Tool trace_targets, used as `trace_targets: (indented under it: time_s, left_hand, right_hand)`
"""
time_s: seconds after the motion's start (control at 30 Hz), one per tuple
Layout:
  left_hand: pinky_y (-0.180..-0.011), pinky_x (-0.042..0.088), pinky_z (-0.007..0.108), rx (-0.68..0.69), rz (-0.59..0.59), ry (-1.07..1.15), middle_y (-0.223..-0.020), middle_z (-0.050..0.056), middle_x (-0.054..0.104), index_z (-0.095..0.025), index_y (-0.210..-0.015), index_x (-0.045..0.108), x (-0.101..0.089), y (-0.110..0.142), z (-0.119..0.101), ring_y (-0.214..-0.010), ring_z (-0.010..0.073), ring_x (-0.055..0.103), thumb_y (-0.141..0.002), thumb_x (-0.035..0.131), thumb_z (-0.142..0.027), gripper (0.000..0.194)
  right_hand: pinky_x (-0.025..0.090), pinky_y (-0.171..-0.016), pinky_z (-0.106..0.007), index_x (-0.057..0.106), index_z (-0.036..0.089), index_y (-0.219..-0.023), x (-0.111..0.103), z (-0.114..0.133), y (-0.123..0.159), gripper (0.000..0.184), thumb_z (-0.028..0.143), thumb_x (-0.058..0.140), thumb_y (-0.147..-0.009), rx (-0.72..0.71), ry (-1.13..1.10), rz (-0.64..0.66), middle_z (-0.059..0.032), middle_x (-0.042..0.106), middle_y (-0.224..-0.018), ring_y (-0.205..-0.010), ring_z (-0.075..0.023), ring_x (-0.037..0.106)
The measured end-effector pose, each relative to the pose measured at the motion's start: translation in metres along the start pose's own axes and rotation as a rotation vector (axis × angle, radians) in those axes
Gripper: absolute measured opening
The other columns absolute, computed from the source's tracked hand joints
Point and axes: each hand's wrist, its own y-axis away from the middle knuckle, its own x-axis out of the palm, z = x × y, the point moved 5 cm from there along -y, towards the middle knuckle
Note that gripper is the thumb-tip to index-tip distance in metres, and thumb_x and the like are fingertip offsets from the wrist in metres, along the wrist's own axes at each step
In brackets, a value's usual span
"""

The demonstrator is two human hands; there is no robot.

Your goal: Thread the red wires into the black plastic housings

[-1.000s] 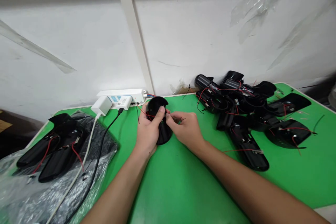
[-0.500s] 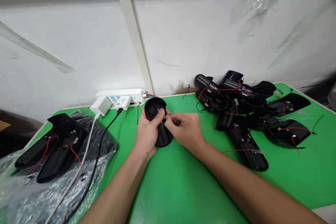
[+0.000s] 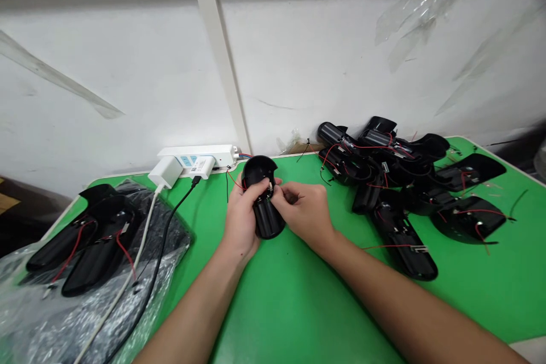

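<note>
A black plastic housing (image 3: 265, 205) with a round head and a tube-shaped body is held just above the green table (image 3: 298, 307), near its far edge. My left hand (image 3: 239, 220) wraps round the housing's left side, thumb on top. My right hand (image 3: 303, 211) is closed at its right side, fingertips pinched at a small metal part and thin red and black wires (image 3: 234, 181) inside the housing. What the fingertips pinch is too small to name.
A heap of similar black housings (image 3: 401, 182) with red wires lies to the right. On the left, more housings (image 3: 85, 244) rest on a clear plastic bag. A white power strip (image 3: 200, 156) with a charger and cables sits against the white wall.
Both hands and the housing shifted slightly to the right, and my right fingertips moved in closer over the housing's opening. The view moved a little.
</note>
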Motion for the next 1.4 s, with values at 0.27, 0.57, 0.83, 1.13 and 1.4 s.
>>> trace_targets:
  time_s: [0.27, 0.57, 0.83, 1.13, 1.4]
  left_hand:
    - [-0.078, 0.057, 0.035, 0.019, 0.026, 0.037, -0.091, 0.007, 0.071, -0.019, -0.105, 0.062, 0.000, -0.005, 0.000, -0.090, 0.0237, 0.072, -0.081, 0.071, -0.059, 0.048]
    - [-0.073, 0.058, 0.032, -0.027, -0.015, 0.000, -0.085, 0.007, 0.069, -0.019, -0.105, 0.064, -0.005, -0.009, -0.002, -0.088, 0.0236, 0.071, -0.076, 0.069, -0.074, 0.063]
    - [-0.072, 0.059, 0.031, -0.081, -0.016, -0.017, -0.083, 0.007, 0.070, -0.018, -0.103, 0.068, -0.008, -0.009, 0.004, -0.088, 0.0252, 0.072, -0.065, 0.071, -0.082, 0.075]
    - [-0.071, 0.059, 0.030, -0.206, 0.011, 0.110, -0.078, 0.007, 0.070, -0.015, -0.091, 0.070, 0.000, -0.003, 0.003, -0.082, 0.0226, 0.072, -0.076, 0.061, -0.082, 0.069]
    - [-0.071, 0.059, 0.030, -0.192, 0.008, 0.026, -0.077, 0.007, 0.069, -0.015, -0.090, 0.070, -0.003, -0.004, 0.005, -0.080, 0.0220, 0.071, -0.070, 0.066, -0.082, 0.070]
  right_hand:
    - [0.026, -0.051, -0.025, 0.058, 0.015, -0.055, 0.008, -0.014, 0.000, 0.037, 0.036, 0.057, -0.086, 0.197, -0.149, 0.024, 0.0032, 0.040, -0.051, -0.049, -0.0081, 0.033]
    - [0.024, -0.050, -0.025, 0.058, 0.016, -0.059, 0.013, -0.010, 0.001, 0.036, 0.035, 0.055, -0.089, 0.147, -0.099, 0.112, 0.0035, 0.041, -0.051, -0.048, -0.0083, 0.035]
    - [0.019, -0.052, -0.028, 0.043, 0.017, -0.054, 0.013, -0.005, 0.001, 0.041, 0.031, 0.047, -0.092, 0.027, 0.002, 0.181, 0.0030, 0.034, -0.051, -0.048, -0.0076, 0.030]
    - [0.018, -0.049, -0.025, 0.038, 0.016, -0.051, 0.010, -0.003, 0.003, 0.039, 0.028, 0.050, -0.086, 0.007, -0.037, 0.093, 0.0041, 0.024, -0.051, -0.046, -0.0059, 0.026]
    - [0.017, -0.048, -0.024, 0.040, 0.016, -0.050, 0.009, 0.002, 0.004, 0.039, 0.025, 0.051, -0.086, -0.039, -0.017, 0.060, 0.0047, 0.025, -0.049, -0.044, -0.0049, 0.025]
